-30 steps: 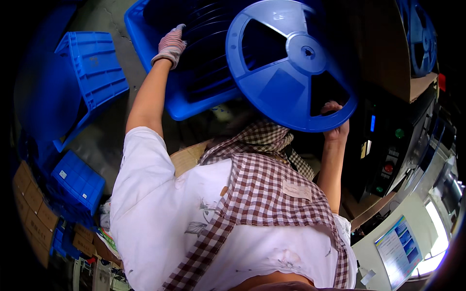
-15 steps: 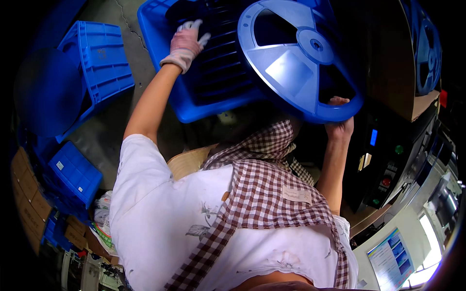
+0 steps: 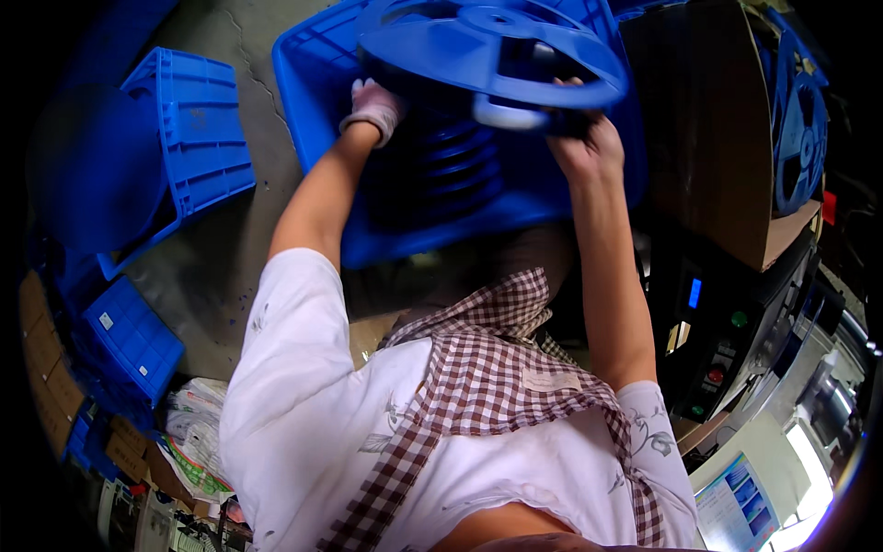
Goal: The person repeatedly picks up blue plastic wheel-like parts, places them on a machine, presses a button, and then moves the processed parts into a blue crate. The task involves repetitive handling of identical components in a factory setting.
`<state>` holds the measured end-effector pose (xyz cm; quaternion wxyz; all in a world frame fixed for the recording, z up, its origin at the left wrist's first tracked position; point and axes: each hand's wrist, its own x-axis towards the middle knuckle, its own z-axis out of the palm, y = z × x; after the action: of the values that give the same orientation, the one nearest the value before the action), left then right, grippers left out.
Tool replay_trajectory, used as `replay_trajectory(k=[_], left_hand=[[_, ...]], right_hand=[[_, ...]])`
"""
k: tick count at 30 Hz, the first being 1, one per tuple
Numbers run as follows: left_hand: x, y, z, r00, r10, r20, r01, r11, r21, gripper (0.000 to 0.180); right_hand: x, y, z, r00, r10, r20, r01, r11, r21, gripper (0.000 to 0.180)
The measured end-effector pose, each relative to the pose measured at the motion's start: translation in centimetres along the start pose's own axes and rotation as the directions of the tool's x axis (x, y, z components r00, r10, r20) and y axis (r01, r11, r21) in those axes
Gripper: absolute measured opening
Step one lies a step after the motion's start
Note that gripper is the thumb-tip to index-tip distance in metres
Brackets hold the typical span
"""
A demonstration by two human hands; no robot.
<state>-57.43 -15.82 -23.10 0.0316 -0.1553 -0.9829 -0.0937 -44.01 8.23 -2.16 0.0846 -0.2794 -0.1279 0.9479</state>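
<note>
A large blue reel (image 3: pixel 432 41), a flat wheel with cut-out openings and a central hub, is held tilted above a blue plastic bin (image 3: pixel 308 101). My right hand (image 3: pixel 590 145), bare on the wrist and back, is closed on its near right rim, some fingertips showing through an opening. My left hand (image 3: pixel 374 103) wears a white and pink glove and sits by the reel's left edge, inside the bin. Most of its fingers are hidden beneath the reel, so its grip cannot be made out. Below, a stack of dark blue ribbed discs (image 3: pixel 460 170) lies in the bin.
On the left stand a tipped blue crate (image 3: pixel 204 129) and a smaller blue box (image 3: pixel 138 336). To the right, a cardboard box (image 3: pixel 708 120) holds another blue reel (image 3: pixel 800 138). A dark machine with buttons (image 3: pixel 727 340) and a lit screen (image 3: pixel 736 506) stand nearer.
The reel has moved left and away from me, over the bin, and tilted flatter. My right hand travelled with it. My left hand moved slightly nearer, its fingers now mostly covered.
</note>
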Motion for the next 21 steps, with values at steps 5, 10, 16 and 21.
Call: replay_trajectory(k=[5, 10, 16, 21], left_hand=[[-2.3, 3.6, -4.7, 0.984, -0.067, 0.166, 0.066, 0.998, 0.012, 0.045], [-10.0, 7.8, -4.2, 0.961, 0.270, 0.058, -0.272, 0.962, 0.038, 0.049], [-16.3, 8.9, -3.6, 0.820, 0.472, 0.325, -0.459, 0.880, -0.119, 0.067], [-15.1, 7.5, 1.9, 0.796, 0.529, 0.294, -0.592, 0.782, 0.197, 0.061]], right_hand=[[6.7, 6.4, 0.7, 0.994, 0.099, 0.052, -0.100, 0.995, 0.016, 0.027], [8.2, 7.8, -1.4, 0.885, 0.333, 0.325, -0.095, 0.814, -0.574, 0.059], [0.0, -0.5, -9.3, 0.964, 0.230, 0.133, -0.052, 0.654, -0.755, 0.040], [-8.1, -6.4, -20.8, 0.994, -0.013, -0.109, -0.051, 0.824, -0.565, 0.040]])
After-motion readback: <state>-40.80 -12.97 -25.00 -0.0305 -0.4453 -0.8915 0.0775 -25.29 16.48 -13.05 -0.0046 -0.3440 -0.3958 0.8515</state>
